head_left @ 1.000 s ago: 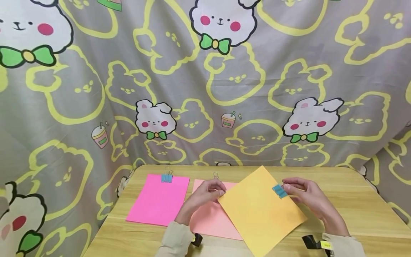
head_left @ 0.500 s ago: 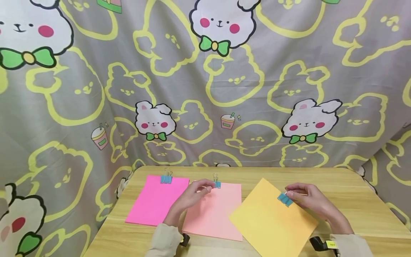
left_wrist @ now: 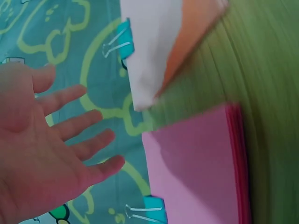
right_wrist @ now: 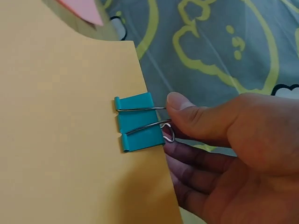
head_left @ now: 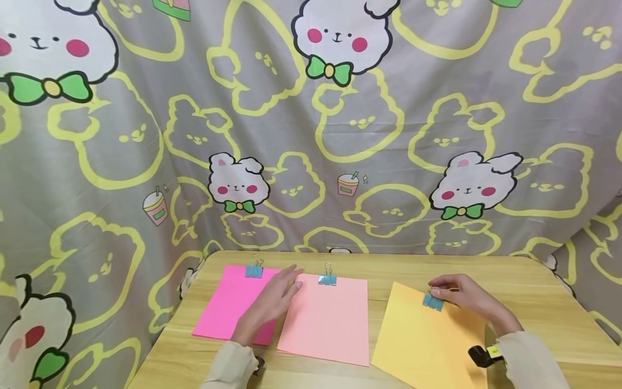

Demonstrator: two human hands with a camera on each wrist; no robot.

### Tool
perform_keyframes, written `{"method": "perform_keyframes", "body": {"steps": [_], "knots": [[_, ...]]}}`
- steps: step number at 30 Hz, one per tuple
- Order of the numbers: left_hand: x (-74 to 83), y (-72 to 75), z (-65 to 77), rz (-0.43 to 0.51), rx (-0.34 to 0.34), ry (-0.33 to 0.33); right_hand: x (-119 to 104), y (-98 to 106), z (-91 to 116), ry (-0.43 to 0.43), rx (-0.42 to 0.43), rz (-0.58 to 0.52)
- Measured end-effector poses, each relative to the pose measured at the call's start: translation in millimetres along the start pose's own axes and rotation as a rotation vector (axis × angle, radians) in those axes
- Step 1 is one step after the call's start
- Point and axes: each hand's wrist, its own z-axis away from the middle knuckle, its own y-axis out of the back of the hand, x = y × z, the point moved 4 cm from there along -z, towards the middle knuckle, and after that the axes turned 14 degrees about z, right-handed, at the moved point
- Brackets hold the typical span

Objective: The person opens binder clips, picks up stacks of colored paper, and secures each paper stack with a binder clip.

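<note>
My right hand point(head_left: 464, 296) pinches the wire handles of a teal binder clip point(right_wrist: 136, 122), thumb on top and the other fingers behind the sheet edge. The clip bites the top edge of a stack of yellow-orange paper point(head_left: 430, 340), which lies at a slight slant at the right of the table. My left hand point(head_left: 272, 294) holds nothing; its fingers are spread and fairly straight in the left wrist view. It hovers between a hot pink paper stack point(head_left: 233, 302) and a light pink paper stack point(head_left: 325, 319), overlapping the hot pink one in the head view.
The hot pink stack has its own teal binder clip point(head_left: 254, 271) at the top edge, and the light pink stack carries another teal clip point(head_left: 327, 280). All lie on a wooden table point(head_left: 549, 319). A grey curtain point(head_left: 291, 129) with cartoon rabbits hangs behind.
My left hand let go of the yellow-orange paper's corner and moved left. My right hand lowered the paper rightward and turned it from a diamond slant to nearly straight.
</note>
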Motion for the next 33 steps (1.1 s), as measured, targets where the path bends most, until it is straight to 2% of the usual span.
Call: {"method": "perform_keyframes", "body": {"steps": [4,7,11,16,22,26,33], "knots": [[-3.1,4.8,4.0,-0.094,0.016,-0.019,4.4,-1.5,-8.9,0.009,0.004,0.025],[-6.5,7.6,7.9,-0.126,0.03,-0.008,6.7,-4.2,-16.3,0.004,0.018,0.04],[-13.7,9.9,10.3,-0.16,0.03,0.024,7.9,-8.3,-25.5,-0.006,0.082,0.068],[-24.4,13.2,8.4,-0.228,0.057,0.008,5.3,-10.0,-32.4,0.011,0.17,0.112],[-25.2,19.8,7.0,-0.287,0.053,0.087,5.7,-11.5,-40.5,0.001,0.203,0.159],[-21.6,23.1,4.5,-0.325,0.057,0.108,6.5,-12.2,-39.6,-0.02,0.222,0.177],[-24.8,26.9,2.5,-0.382,0.072,0.129,-1.8,-9.4,-20.9,-0.003,0.302,0.237]]}}
